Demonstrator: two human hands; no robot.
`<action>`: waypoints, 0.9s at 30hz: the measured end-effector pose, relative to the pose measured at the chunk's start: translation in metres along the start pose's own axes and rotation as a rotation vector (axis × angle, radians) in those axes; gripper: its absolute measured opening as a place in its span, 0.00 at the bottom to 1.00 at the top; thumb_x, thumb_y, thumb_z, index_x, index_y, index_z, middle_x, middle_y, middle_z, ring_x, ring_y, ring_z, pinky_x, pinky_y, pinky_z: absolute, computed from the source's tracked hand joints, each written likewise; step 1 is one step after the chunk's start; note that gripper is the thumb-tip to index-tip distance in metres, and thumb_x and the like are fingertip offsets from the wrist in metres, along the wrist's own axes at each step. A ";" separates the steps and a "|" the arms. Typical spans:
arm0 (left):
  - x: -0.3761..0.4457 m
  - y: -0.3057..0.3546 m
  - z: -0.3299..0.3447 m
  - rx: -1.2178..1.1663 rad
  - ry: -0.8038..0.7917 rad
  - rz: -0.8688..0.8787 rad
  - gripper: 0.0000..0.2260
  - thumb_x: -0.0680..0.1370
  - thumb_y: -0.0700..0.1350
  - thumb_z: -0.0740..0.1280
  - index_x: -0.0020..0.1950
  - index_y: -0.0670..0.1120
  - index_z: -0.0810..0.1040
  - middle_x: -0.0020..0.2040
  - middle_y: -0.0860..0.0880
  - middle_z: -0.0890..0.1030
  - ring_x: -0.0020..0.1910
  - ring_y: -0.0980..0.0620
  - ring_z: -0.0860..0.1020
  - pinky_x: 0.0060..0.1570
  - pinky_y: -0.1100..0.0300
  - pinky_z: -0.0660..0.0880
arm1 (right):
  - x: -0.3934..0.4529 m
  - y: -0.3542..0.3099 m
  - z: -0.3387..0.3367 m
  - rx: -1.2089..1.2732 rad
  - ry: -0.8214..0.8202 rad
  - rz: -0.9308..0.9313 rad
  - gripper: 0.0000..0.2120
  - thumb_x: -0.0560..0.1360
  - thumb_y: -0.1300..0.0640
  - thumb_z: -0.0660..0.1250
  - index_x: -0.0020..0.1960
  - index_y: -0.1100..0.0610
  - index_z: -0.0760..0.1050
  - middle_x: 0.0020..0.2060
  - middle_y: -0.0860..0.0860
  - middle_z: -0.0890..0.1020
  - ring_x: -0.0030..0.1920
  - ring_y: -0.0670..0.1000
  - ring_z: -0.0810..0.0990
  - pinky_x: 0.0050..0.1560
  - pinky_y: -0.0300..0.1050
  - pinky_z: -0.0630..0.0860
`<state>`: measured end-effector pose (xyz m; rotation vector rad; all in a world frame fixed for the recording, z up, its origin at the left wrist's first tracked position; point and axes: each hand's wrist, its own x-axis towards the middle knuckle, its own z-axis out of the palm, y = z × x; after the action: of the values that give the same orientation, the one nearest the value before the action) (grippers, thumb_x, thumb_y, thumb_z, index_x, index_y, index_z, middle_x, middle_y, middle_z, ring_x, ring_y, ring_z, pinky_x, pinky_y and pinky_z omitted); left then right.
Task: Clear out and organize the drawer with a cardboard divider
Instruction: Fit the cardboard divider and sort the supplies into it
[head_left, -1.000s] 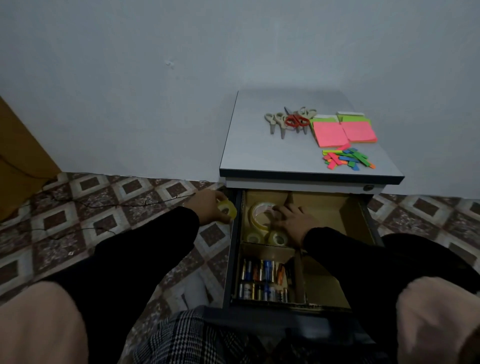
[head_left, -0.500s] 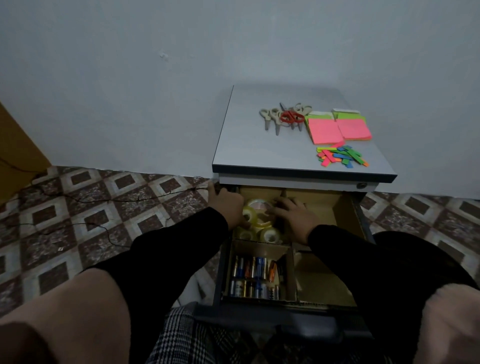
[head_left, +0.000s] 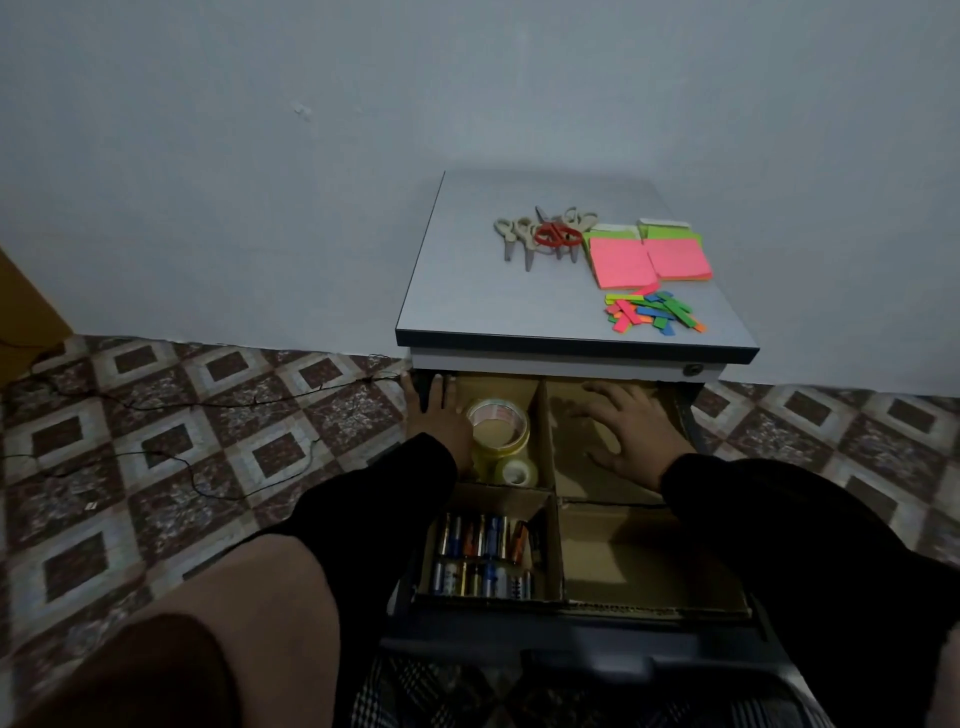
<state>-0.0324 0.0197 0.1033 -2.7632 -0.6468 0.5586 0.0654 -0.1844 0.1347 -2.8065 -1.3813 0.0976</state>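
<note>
**Both hands inside the divided drawer**

The drawer (head_left: 571, 644) stands pulled out beneath the table (head_left: 498, 312), its cardboard divider (head_left: 545, 441) making four compartments. Left hand (head_left: 439, 415) lies flat at the drawer's left wall, fingers straight, with two visible tape rolls (head_left: 498, 431) just right of them. Right hand (head_left: 631, 431) presses spread fingers on the far-right compartment floor. The near-left compartment holds batteries (head_left: 483, 556), count unclear. Scissors (head_left: 545, 236) overlap, number uncertain.

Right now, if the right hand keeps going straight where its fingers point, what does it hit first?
The right hand lies flat in the far right compartment, which holds nothing else visible, fingers pointing toward the cabinet. Nothing shows ahead of them, so it would likely meet the drawer's back wall under the cabinet top; depth there is shadowed.
</note>
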 end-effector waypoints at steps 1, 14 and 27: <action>0.001 0.000 0.001 -0.008 0.002 -0.005 0.32 0.77 0.58 0.61 0.77 0.46 0.57 0.78 0.43 0.41 0.76 0.40 0.38 0.63 0.28 0.34 | 0.001 0.000 0.000 0.001 -0.001 0.000 0.25 0.74 0.47 0.66 0.70 0.44 0.64 0.74 0.48 0.57 0.73 0.53 0.55 0.71 0.53 0.58; -0.027 -0.024 -0.029 -0.567 0.419 0.126 0.14 0.76 0.58 0.63 0.44 0.48 0.77 0.47 0.48 0.80 0.50 0.48 0.78 0.45 0.60 0.71 | 0.008 -0.005 -0.020 0.059 0.103 -0.024 0.21 0.76 0.50 0.63 0.69 0.49 0.67 0.68 0.48 0.68 0.68 0.50 0.65 0.68 0.44 0.63; -0.001 -0.065 -0.109 -0.588 0.682 0.162 0.15 0.79 0.56 0.59 0.60 0.51 0.75 0.52 0.52 0.80 0.52 0.52 0.76 0.45 0.60 0.71 | 0.068 -0.019 -0.093 0.207 0.223 -0.047 0.12 0.79 0.57 0.61 0.61 0.56 0.73 0.56 0.53 0.76 0.50 0.50 0.76 0.54 0.43 0.73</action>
<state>-0.0116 0.0596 0.2225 -3.2439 -0.4653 -0.6487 0.0977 -0.1169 0.2252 -2.5273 -1.3038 -0.0672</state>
